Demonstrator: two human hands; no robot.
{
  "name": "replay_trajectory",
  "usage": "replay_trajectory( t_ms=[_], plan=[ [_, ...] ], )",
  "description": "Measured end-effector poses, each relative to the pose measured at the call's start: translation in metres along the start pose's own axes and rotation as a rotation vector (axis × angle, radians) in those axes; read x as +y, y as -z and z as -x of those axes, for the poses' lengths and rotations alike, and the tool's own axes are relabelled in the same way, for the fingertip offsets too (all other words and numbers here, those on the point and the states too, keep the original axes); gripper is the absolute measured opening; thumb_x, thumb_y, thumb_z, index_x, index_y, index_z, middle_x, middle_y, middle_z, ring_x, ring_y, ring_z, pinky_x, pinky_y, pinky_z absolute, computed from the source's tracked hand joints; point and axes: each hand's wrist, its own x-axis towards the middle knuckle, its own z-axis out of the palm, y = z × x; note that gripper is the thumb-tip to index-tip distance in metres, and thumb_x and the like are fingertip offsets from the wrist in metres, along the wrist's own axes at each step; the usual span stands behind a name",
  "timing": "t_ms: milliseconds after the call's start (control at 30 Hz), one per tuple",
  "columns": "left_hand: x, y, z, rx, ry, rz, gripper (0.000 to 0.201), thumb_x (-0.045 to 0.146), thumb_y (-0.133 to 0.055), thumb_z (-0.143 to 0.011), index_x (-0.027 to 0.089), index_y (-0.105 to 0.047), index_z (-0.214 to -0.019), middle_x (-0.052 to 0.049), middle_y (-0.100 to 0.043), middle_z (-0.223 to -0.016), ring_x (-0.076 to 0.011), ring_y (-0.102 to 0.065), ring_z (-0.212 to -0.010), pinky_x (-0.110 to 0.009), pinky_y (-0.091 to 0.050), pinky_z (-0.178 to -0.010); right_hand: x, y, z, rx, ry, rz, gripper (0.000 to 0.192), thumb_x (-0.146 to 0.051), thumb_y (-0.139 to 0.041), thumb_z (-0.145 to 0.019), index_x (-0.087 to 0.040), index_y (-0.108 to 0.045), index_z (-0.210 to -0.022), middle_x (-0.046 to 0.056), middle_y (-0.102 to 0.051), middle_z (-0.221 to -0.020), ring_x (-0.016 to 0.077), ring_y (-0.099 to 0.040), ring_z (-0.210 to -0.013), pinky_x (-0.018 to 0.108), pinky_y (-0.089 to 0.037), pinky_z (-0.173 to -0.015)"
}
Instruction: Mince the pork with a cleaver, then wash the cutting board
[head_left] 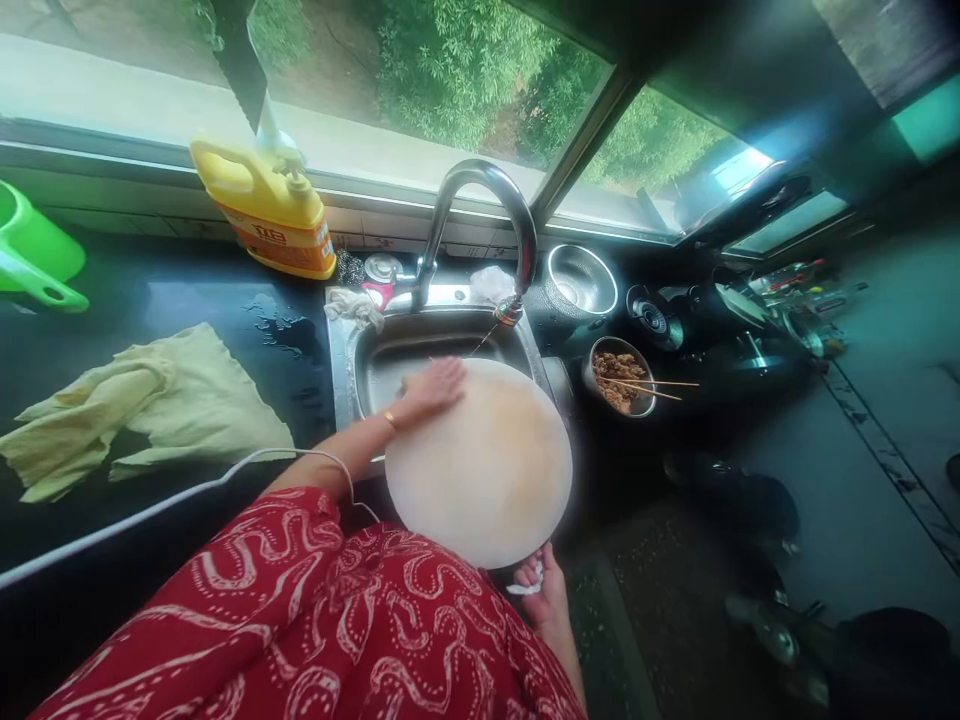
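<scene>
Now left hand [433,387] presses board [480,470] top; right hand [541,592] grips underneath.

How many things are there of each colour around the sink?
Yellow: 2, the soap jug and the cloth
Green: 1, the scoop
White: 1, the round board that the left hand rubs and the right hand grips
Silver: 2, the tap and the steel bowl
Total: 6
</scene>
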Motion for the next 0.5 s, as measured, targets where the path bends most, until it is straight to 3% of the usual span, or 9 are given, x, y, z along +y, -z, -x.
replay_trajectory(
  t_ms=[67, 133, 200, 267, 333, 400, 500],
  plan=[
    [-0.030, 0.032, -0.010, 0.103, 0.270, -0.062, 0.060, 0.047, -0.037, -0.092, 0.011, -0.043, -0.140, -0.018, -0.037, -0.147, -0.0352, -0.025, -0.139, -0.050, -0.017, -0.112, 0.001, 0.000, 0.000, 0.009, 0.002, -0.020, 0.037, -0.050, -0.057, -0.072, -0.020, -0.039, -0.061, -0.011, -0.028, -0.049, 0.0020, -0.019, -0.035, 0.016, -0.022, -0.036],
    [-0.024, 0.043, -0.016, 0.208, 0.352, -0.098, 0.058, 0.049, -0.037, -0.092, 0.011, -0.049, -0.135, -0.020, -0.039, -0.144, -0.0395, -0.024, -0.136, -0.055, -0.016, -0.110, 0.003, -0.001, -0.001, 0.029, -0.002, -0.032, 0.037, -0.049, -0.060, -0.067, -0.020, -0.039, -0.060, -0.011, -0.029, -0.047, 0.0019, -0.019, -0.034, 0.015, -0.022, -0.035],
    [0.011, 0.029, -0.025, 0.201, 0.156, -0.087, 0.055, 0.050, -0.039, -0.091, 0.016, -0.053, -0.131, -0.017, -0.041, -0.143, -0.0387, -0.026, -0.135, -0.055, -0.015, -0.110, 0.005, -0.002, -0.001, 0.048, -0.023, -0.046, 0.038, -0.048, -0.064, -0.061, -0.020, -0.038, -0.059, -0.011, -0.030, -0.045, 0.0016, -0.020, -0.033, 0.015, -0.022, -0.034],
    [0.057, -0.001, -0.043, 0.051, -0.236, -0.038, 0.050, 0.050, -0.044, -0.088, 0.023, -0.056, -0.130, -0.011, -0.046, -0.141, -0.0326, -0.032, -0.133, -0.049, -0.016, -0.111, 0.006, -0.004, -0.001, 0.064, -0.046, -0.053, 0.038, -0.047, -0.066, -0.057, -0.021, -0.038, -0.058, -0.011, -0.030, -0.043, 0.0019, -0.021, -0.031, 0.015, -0.022, -0.033],
    [0.093, -0.029, -0.070, -0.026, -0.442, -0.034, 0.053, 0.052, -0.049, -0.085, 0.026, -0.054, -0.132, -0.009, -0.043, -0.145, -0.0300, -0.032, -0.134, -0.046, -0.017, -0.112, 0.007, -0.006, 0.000, 0.098, -0.074, -0.066, 0.036, -0.045, -0.065, -0.056, -0.021, -0.038, -0.056, -0.010, -0.031, -0.040, 0.0031, -0.022, -0.029, 0.015, -0.022, -0.031],
    [0.106, -0.040, -0.097, -0.033, -0.417, -0.036, 0.056, 0.052, -0.052, -0.083, 0.024, -0.055, -0.131, -0.011, -0.043, -0.144, -0.0313, -0.036, -0.132, -0.045, -0.022, -0.109, 0.007, -0.008, 0.002, 0.146, -0.111, -0.105, 0.032, -0.042, -0.061, -0.056, -0.022, -0.036, -0.055, -0.010, -0.031, -0.038, 0.0045, -0.022, -0.028, 0.015, -0.022, -0.029],
    [0.080, -0.026, -0.113, -0.022, -0.159, 0.003, 0.053, 0.052, -0.047, -0.085, 0.018, -0.059, -0.125, -0.016, -0.058, -0.126, -0.0305, -0.052, -0.116, -0.041, -0.035, -0.099, 0.007, -0.010, 0.005, 0.171, -0.161, -0.142, 0.030, -0.040, -0.058, -0.053, -0.021, -0.035, -0.055, -0.010, -0.032, -0.037, 0.0048, -0.023, -0.026, 0.014, -0.022, -0.029]
  ],
)
